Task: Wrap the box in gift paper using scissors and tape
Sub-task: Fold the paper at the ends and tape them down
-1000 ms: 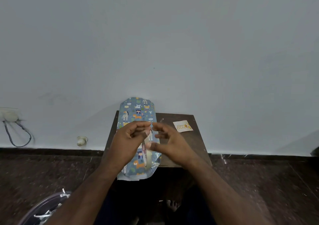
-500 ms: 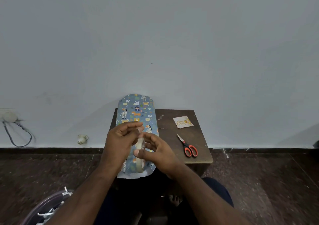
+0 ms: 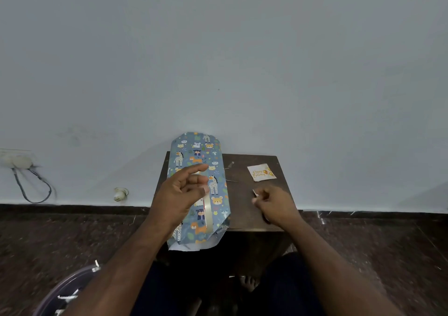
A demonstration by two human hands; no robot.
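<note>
The box, wrapped in blue animal-print gift paper (image 3: 201,150), lies lengthwise on the left part of a small brown table (image 3: 242,209); its paper ends stick out past the far and near edges. My left hand (image 3: 180,193) hovers over the box and holds a roll of clear tape (image 3: 208,216) on edge, thumb and forefinger stretched out. My right hand (image 3: 275,205) is down on the table's right side with its fingers curled round the scissors (image 3: 255,192). Only the blade tip shows; the handles are hidden under the hand.
A small "Happy Birthday" card (image 3: 261,172) lies at the table's far right, with bits of thread (image 3: 230,170) beside the box. The table stands against a grey wall. A bin with paper scraps (image 3: 68,291) is at lower left. A wall socket with a cable (image 3: 17,161) is at left.
My right hand left the tape roll and moved right onto the scissors, which now lie under it. My left hand keeps the roll alone.
</note>
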